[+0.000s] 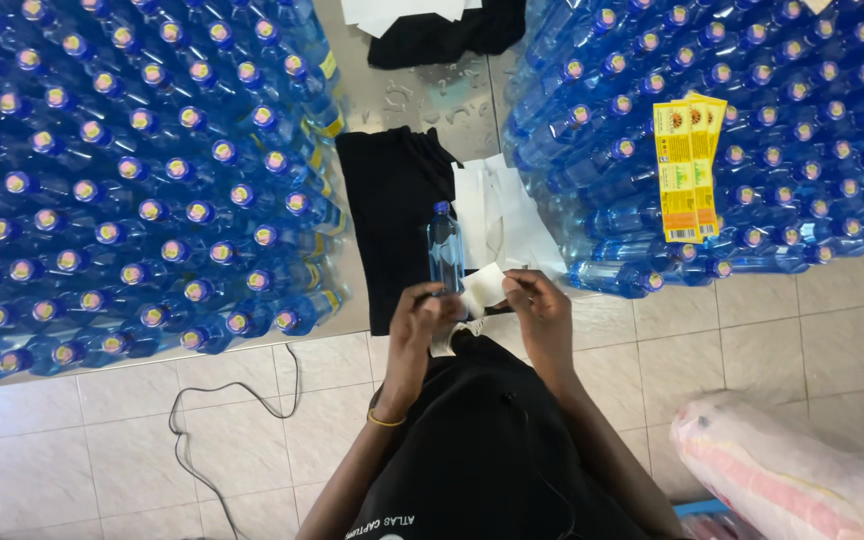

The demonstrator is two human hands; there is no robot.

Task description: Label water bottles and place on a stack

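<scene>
My left hand [420, 312] grips the lower part of a clear plastic bottle with a blue cap [444, 248], held upright in front of me. A small white label strip [483, 285] runs between both hands; my right hand [539, 300] pinches its right end, next to the bottle. A black cloth [392, 215] lies on the metal table [422, 95] just behind the bottle, with white backing sheets [497, 215] beside it.
Large masses of blue-capped bottles stand on the left [132, 180] and on the right [752, 120]. Yellow label strips [687, 165] rest on the right batch. A black cable [222, 410] trails over the tiled floor. A pink-white plastic bundle [792, 470] lies lower right.
</scene>
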